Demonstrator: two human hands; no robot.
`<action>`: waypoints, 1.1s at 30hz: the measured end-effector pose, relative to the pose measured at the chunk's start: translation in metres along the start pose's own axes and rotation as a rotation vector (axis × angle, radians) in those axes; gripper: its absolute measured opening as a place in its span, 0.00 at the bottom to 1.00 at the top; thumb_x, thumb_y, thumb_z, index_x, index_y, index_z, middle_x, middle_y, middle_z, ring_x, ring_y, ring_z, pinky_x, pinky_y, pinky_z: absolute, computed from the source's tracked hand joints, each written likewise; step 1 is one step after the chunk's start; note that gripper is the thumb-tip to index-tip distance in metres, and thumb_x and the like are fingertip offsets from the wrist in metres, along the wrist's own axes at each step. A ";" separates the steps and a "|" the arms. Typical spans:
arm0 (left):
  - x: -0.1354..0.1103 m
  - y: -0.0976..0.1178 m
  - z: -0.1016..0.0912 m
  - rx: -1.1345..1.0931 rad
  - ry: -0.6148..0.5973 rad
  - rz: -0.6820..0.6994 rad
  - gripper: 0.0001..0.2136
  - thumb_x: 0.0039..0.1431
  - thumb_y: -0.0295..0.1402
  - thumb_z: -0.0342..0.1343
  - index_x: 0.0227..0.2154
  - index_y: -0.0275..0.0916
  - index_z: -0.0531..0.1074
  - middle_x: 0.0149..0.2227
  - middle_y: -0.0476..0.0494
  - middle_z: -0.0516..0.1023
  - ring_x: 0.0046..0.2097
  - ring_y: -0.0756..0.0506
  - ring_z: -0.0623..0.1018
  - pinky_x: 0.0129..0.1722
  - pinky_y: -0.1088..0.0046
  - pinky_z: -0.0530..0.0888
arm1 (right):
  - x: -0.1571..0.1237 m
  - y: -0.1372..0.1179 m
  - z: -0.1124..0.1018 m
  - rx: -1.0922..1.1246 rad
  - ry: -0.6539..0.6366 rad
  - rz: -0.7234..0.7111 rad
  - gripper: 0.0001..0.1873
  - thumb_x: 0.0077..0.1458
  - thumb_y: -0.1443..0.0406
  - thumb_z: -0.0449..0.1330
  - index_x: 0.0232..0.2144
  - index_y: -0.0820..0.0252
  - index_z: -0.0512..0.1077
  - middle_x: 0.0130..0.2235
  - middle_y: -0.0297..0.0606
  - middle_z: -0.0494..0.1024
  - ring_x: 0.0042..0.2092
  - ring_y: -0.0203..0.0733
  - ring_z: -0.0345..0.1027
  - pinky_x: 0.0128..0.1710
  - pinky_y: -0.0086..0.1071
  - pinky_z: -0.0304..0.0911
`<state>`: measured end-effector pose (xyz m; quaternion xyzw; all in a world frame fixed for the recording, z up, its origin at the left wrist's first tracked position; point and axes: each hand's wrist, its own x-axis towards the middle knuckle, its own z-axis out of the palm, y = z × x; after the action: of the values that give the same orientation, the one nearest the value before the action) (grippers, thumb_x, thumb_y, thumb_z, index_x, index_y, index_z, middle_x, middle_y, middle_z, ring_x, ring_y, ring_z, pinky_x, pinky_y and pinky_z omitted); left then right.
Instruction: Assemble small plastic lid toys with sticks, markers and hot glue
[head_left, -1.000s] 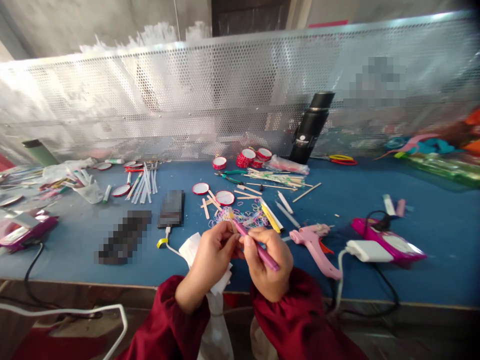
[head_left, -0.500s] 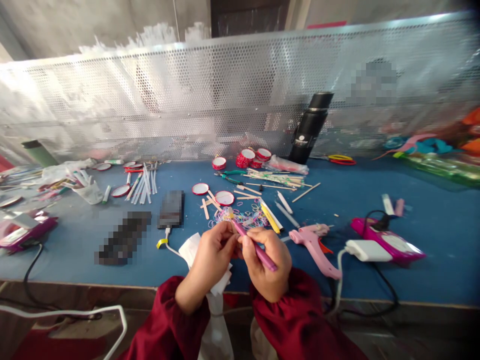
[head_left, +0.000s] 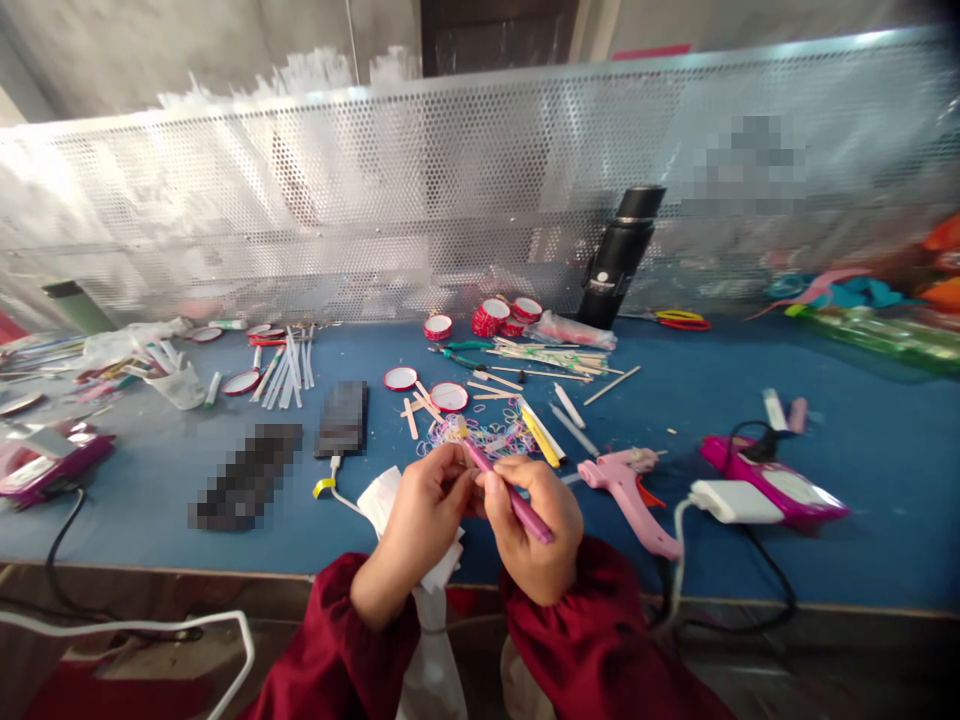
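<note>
The step in hand looks like close fingertip work with a purple stick point(head_left: 531, 516), held above the table point(head_left: 877, 545) near the middle of its front edge. The right hand point(head_left: 561, 510) pinches it firmly between thumb and fingers. The left hand point(head_left: 421, 515) has its thumb and fingers drawn together right beside it; whether they grip anything small is hidden.

The stick's long axis runs slantwise: its far end points toward the table's back edge, leaning left, in front of the rubber bands point(head_left: 504, 438), and its butt points toward the front right corner, short of the glue gun point(head_left: 626, 500). The next move, I judge, calls for a steady right pinch and small finger adjustments, keeping that slant.
</note>
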<state>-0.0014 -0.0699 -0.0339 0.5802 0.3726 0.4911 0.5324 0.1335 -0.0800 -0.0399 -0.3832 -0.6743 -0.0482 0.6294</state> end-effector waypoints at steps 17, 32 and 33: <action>0.000 0.001 0.000 0.029 0.007 0.006 0.12 0.64 0.43 0.58 0.34 0.38 0.70 0.31 0.46 0.79 0.29 0.49 0.77 0.30 0.77 0.74 | 0.000 0.000 -0.001 -0.015 0.011 0.003 0.05 0.61 0.71 0.60 0.36 0.55 0.69 0.32 0.37 0.80 0.35 0.41 0.78 0.37 0.33 0.74; 0.000 -0.001 0.000 0.013 0.006 -0.005 0.12 0.64 0.43 0.58 0.34 0.38 0.70 0.32 0.45 0.80 0.30 0.49 0.78 0.31 0.76 0.75 | -0.001 -0.001 -0.001 -0.022 0.010 0.012 0.05 0.61 0.70 0.60 0.36 0.55 0.69 0.32 0.36 0.80 0.34 0.41 0.78 0.37 0.33 0.74; 0.000 0.000 0.000 0.015 0.006 0.001 0.11 0.64 0.42 0.57 0.34 0.38 0.70 0.32 0.45 0.80 0.30 0.49 0.78 0.32 0.76 0.74 | -0.001 -0.001 -0.001 -0.017 0.007 0.005 0.05 0.61 0.70 0.60 0.36 0.55 0.69 0.32 0.36 0.80 0.35 0.41 0.78 0.37 0.33 0.74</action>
<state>-0.0014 -0.0695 -0.0341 0.5829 0.3774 0.4902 0.5268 0.1338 -0.0814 -0.0399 -0.3901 -0.6707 -0.0540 0.6286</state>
